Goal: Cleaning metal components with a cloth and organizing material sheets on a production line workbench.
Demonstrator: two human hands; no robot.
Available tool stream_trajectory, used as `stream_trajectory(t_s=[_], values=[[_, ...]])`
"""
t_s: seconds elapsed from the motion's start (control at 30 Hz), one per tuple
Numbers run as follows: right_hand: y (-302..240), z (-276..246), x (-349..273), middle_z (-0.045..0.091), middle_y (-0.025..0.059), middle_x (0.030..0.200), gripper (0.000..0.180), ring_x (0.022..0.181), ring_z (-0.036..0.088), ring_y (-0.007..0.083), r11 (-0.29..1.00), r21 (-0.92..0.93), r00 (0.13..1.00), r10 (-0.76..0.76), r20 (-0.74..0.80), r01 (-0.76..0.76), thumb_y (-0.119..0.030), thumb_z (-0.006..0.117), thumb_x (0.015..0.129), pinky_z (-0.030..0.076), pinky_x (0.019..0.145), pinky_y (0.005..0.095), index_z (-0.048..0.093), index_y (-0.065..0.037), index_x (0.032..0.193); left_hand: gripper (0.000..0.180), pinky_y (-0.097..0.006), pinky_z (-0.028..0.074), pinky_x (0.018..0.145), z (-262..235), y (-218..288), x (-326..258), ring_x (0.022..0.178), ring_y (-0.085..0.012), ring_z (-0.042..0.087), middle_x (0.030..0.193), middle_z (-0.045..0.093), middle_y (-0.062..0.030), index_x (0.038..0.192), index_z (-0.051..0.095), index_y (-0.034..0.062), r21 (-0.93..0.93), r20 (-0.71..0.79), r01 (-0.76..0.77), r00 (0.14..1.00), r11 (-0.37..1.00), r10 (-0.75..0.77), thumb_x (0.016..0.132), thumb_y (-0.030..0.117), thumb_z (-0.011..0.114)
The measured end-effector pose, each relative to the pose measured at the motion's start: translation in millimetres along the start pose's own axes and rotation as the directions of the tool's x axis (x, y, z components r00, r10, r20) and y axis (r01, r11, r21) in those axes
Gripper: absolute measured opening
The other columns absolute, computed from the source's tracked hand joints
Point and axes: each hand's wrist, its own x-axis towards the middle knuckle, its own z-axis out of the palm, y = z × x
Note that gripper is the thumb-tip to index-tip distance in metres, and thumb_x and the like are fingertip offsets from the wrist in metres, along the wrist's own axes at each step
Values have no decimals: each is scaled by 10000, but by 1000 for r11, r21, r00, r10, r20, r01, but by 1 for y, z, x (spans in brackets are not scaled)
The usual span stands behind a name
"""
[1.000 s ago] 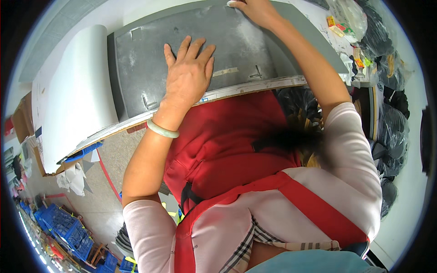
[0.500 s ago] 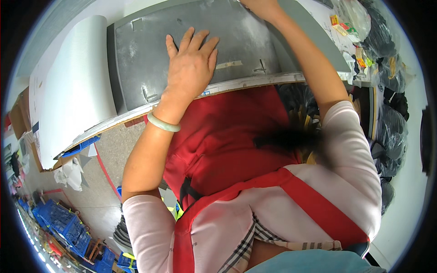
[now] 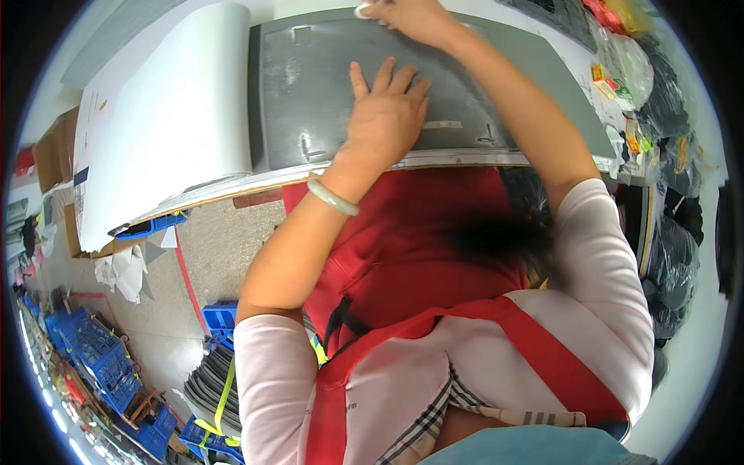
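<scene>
My left hand [image 3: 387,112] lies flat with spread fingers on a dark grey template-like panel [image 3: 325,85] that has small cut-outs, whitish smears and a strip of tape. A pale bangle [image 3: 332,198] circles that wrist. Under the panel is a larger grey sheet [image 3: 535,85], which shows along its right side. At the panel's far edge, my right hand [image 3: 411,17] pinches a small white piece [image 3: 363,11], partly hidden by the fingers; its exact kind is unclear.
A large white roll [image 3: 182,93] lies left of the panel on the table. Plastic bags [image 3: 659,85] and small boxes [image 3: 608,81] crowd the right side. Blue crates [image 3: 101,356] and a strapped stack of dark sheets [image 3: 213,387] stand on the floor at left.
The whole view has shifted, putting the table further right in the picture. My right hand has moved left along the panel's far edge, and the white piece now shows. My left hand stays flat.
</scene>
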Motion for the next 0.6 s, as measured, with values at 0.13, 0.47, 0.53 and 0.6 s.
stream_trajectory(t_s=[0.13,0.47,0.53,0.6], values=[[-37,41,24,685,193,761,205,696,658,337,935,-273,973,-227,33,227,-160,686,910,507,675,429,693,36,853,332,-718,288,1132,0,0,-2,1397,-314,470,1399,587,-43,1317,655,168,57,-7,16,1000,998,-16,1009,274,593],[-50,82,55,665,287,844,184,803,647,463,837,-487,967,-237,91,251,-113,663,869,508,752,499,680,64,822,332,-752,289,1104,0,-1,-1,1395,-303,451,1399,564,-76,1288,665,128,1,-56,-5,998,1000,5,988,258,611],[-37,77,66,666,292,853,173,821,651,471,835,-423,934,-344,96,351,-101,667,856,514,764,500,680,69,821,334,-754,286,1103,-1,2,3,1396,-302,449,1395,565,-79,1287,666,123,-9,-66,-23,998,1000,22,986,258,614],[-35,75,76,657,316,871,168,842,658,478,706,-655,960,-143,242,270,-93,691,843,535,762,484,677,73,823,372,-796,217,1111,-3,2,5,1437,-372,407,1445,530,-126,1330,641,89,-68,13,-38,999,997,39,1006,248,550]])
